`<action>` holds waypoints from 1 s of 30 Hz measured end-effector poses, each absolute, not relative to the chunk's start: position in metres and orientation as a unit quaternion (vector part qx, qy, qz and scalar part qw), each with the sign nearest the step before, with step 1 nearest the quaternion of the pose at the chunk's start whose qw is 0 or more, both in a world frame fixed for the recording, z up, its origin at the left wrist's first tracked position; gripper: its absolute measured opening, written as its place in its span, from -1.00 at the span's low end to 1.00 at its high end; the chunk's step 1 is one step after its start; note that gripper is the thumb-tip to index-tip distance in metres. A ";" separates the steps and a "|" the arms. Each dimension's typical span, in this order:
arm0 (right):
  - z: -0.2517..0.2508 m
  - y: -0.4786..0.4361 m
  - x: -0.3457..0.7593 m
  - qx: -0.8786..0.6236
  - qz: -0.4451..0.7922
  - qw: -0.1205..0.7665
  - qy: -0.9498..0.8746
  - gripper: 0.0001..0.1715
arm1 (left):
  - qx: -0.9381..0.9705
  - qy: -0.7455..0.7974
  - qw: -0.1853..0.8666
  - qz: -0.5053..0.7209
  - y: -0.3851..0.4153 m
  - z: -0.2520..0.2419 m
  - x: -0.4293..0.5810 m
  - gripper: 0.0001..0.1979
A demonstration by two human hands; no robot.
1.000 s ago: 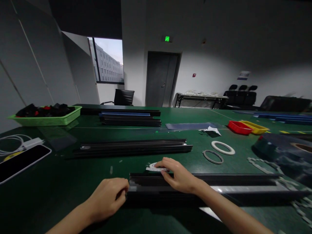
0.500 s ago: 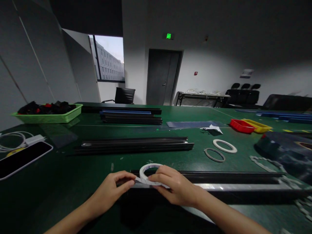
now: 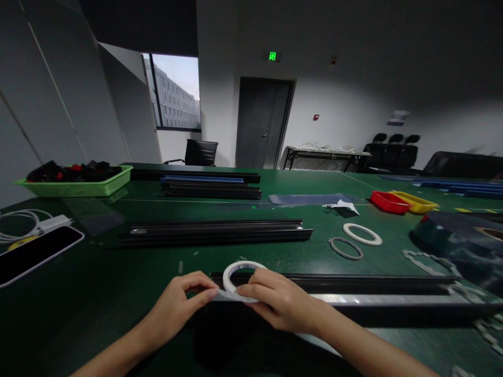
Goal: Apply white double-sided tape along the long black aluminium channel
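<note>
My right hand (image 3: 275,297) grips a roll of white tape (image 3: 229,273), which stands tilted over the left end of a long black metal profile (image 3: 361,285). Between thumb and forefinger, my left hand (image 3: 184,298) pinches the free end of the tape, just left of the roll. A short strip of tape (image 3: 225,296) spans the gap between the two hands. A bright silver strip (image 3: 377,300) runs along the profile to the right. The right fingers hide part of the roll and the profile below it.
Ahead lies another black profile (image 3: 220,233). Two tape rings, one white (image 3: 362,227) and one grey (image 3: 335,247), lie right of it. A phone (image 3: 39,256) and a green basket (image 3: 78,187) are at left; red (image 3: 390,203) and yellow (image 3: 422,203) trays stand at right.
The roll has shifted slightly left and tilted a little in my right hand. My left hand still pinches the tape end, nearly in place. The view has shifted very slightly.
</note>
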State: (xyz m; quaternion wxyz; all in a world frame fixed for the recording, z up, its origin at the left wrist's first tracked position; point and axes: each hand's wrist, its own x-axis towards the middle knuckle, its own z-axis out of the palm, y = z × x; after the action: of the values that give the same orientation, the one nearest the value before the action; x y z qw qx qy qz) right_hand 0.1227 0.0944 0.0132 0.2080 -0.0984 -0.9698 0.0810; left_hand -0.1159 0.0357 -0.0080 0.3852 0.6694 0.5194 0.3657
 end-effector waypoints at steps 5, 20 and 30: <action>0.012 0.097 0.123 -0.101 0.065 0.203 -0.972 -0.68 | 0.681 0.524 0.347 0.376 0.037 -0.011 -0.119 -0.78; 0.026 0.099 0.125 -0.112 -0.058 0.156 -0.980 -0.65 | 0.738 0.507 0.242 0.373 0.035 -0.018 -0.121 -0.81; 0.075 0.093 0.144 -0.192 -0.113 0.020 -0.975 -0.61 | 0.692 0.560 0.270 0.367 0.050 -0.029 -0.138 -0.74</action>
State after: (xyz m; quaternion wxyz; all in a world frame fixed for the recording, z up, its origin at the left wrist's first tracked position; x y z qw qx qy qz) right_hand 0.1441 0.0935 0.0745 0.0203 -0.1919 -0.9747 -0.1129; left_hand -0.1382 0.0497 -0.0292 0.2697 0.6920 0.5599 0.3674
